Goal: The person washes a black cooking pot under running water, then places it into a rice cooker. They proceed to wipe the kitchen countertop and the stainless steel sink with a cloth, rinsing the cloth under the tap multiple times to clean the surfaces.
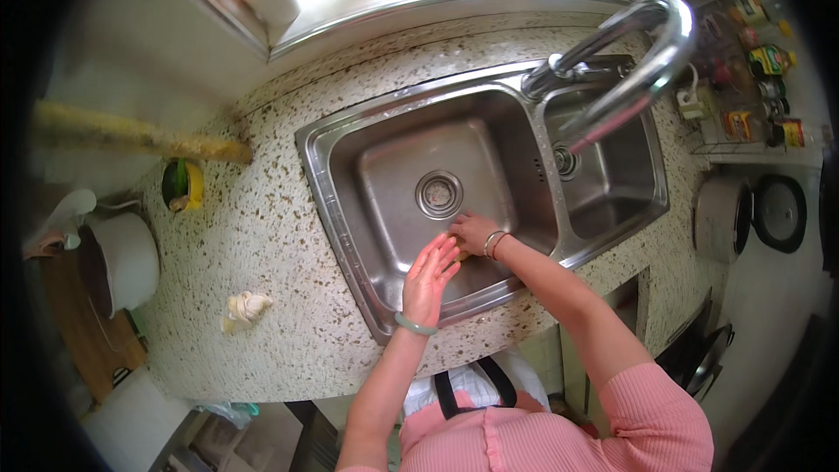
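Both hands are over the large basin of a steel double sink (411, 162), near its front wall. My left hand (426, 278) is open, palm turned up and fingers stretched toward the right hand; a pale green bangle sits at the wrist. Beside its fingertips, my right hand (476, 233) is closed, fingers curled downward. A small yellowish bit (461, 254) shows under the right hand, mostly hidden, so its kind cannot be made out. Just beyond the hands lies the round drain (439, 195). The curved chrome faucet (673, 35) points over the smaller right basin.
A crumpled cream-coloured cloth (247, 308) lies on the speckled counter (297, 271) to the left. Farther left are a white pot (124, 260), a yellow cup (194, 185) and a yellow pole-like thing (140, 133). Bottles (769, 61) fill a rack at the right, above a metal pot (722, 218).
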Motion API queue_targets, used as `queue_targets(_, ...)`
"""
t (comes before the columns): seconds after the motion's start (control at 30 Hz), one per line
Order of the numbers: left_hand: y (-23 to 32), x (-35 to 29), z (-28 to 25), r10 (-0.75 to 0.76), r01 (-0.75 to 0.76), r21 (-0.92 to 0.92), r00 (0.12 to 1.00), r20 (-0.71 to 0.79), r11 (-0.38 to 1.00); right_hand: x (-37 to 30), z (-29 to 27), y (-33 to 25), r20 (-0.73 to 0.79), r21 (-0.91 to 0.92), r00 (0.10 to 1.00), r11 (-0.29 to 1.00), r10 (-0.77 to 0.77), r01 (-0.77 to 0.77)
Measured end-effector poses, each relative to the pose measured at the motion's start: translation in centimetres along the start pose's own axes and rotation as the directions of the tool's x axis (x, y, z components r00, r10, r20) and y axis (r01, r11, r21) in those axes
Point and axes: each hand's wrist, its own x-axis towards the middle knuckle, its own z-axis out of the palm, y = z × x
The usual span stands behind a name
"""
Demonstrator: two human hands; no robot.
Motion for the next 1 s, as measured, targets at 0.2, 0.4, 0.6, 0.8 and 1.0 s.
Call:
queue_targets(0.2,-1.0,0.2,1.0,0.161,-0.149,0.217,0.986,-0.035,0.965,-5.8,-4.8,-0.5,-0.221,0.874,0.964,0.469,0.15,0.127)
queue_targets(0.4,0.2,0.7,10.0,0.176,-0.061,0.544,0.971,-0.161,0.837,-14.1,-7.7,1.2,-0.58,0.814,0.677,0.362,0.453,0.455)
queue_targets(0.6,-6.8,1.5,19.7,0.186,-0.245,0.415,0.966,0.178,0.876,-26.3,-9.7,9.2,-0.646,0.691,0.411,0.265,0.643,0.672)
queue_targets(0.8,-18.1,0.6,34.6,-0.195,0.036,0.367,0.893,0.406,0.929,-42.2,-8.6,21.8,-0.539,0.652,0.098,0.341,0.837,0.677)
queue_targets(1.0,-29.7,2.9,48.8,-0.351,0.1,0.442,0.768,0.535,0.892,-54.9,-0.5,41.3,-0.389,0.711,-0.427,0.561,0.817,0.425)
